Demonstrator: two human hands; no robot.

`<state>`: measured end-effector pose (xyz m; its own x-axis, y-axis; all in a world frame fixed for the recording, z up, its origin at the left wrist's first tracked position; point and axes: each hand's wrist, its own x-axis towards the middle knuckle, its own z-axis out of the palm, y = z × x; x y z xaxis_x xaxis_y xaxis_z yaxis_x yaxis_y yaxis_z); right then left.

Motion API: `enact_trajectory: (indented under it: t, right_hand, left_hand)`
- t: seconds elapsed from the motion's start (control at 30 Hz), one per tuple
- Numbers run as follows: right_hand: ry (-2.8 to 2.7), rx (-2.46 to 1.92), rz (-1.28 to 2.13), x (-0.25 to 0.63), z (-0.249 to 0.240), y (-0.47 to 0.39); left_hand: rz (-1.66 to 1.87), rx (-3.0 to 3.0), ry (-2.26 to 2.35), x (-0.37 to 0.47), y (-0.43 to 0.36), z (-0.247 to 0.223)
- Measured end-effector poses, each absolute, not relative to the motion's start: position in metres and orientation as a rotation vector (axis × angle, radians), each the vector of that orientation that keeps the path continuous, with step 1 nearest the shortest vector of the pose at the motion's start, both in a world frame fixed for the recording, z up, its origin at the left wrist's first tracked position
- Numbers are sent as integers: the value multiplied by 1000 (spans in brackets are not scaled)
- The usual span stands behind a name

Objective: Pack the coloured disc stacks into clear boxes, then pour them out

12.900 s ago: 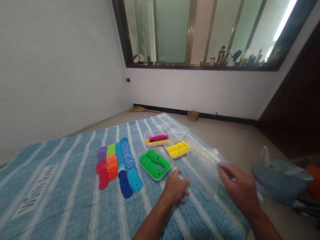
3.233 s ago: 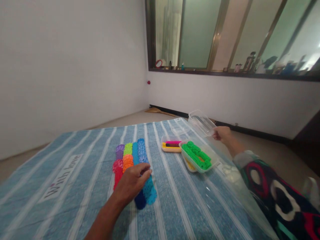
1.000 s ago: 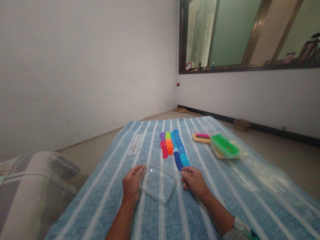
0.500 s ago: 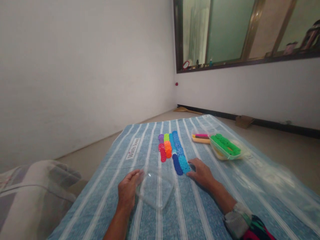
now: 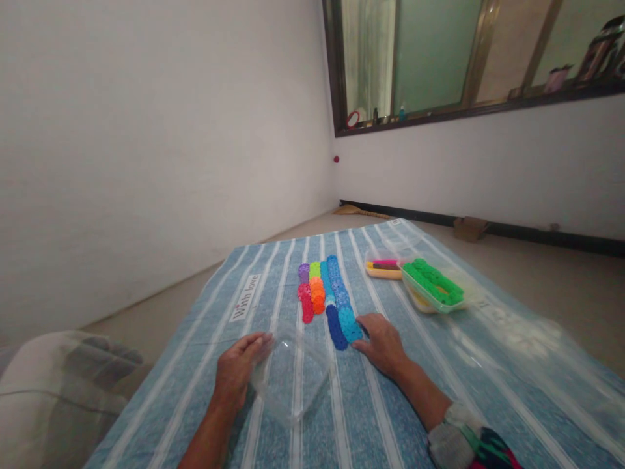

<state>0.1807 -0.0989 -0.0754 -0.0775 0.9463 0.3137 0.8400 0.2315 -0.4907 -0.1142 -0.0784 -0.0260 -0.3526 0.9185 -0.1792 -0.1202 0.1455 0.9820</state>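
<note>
Beside the blue discs, the right hand curves.

Dark right sleeve, patterned red and green (cuff greyish).

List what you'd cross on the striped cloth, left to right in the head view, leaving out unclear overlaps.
Left hand → clear plastic container → dark blue discs → light blue discs → right hand → green pieces.
</note>
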Motion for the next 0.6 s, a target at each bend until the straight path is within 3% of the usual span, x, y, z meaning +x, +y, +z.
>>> enact_trajectory:
  t: [0.33, 0.47, 0.6]
  right_hand:
    - [-1895, -1607, 208, 177, -76, -99]
    - [-1892, -1604, 201, 176, -75, -100]
    - [-1881, -1610, 198, 175, -77, -99]
  left_hand:
    - [1287, 1036, 1644, -120, -69, -14]
    - [1276, 1276, 1909, -121, -59, 6]
    - [1308, 1505, 1895, -100, -44, 35]
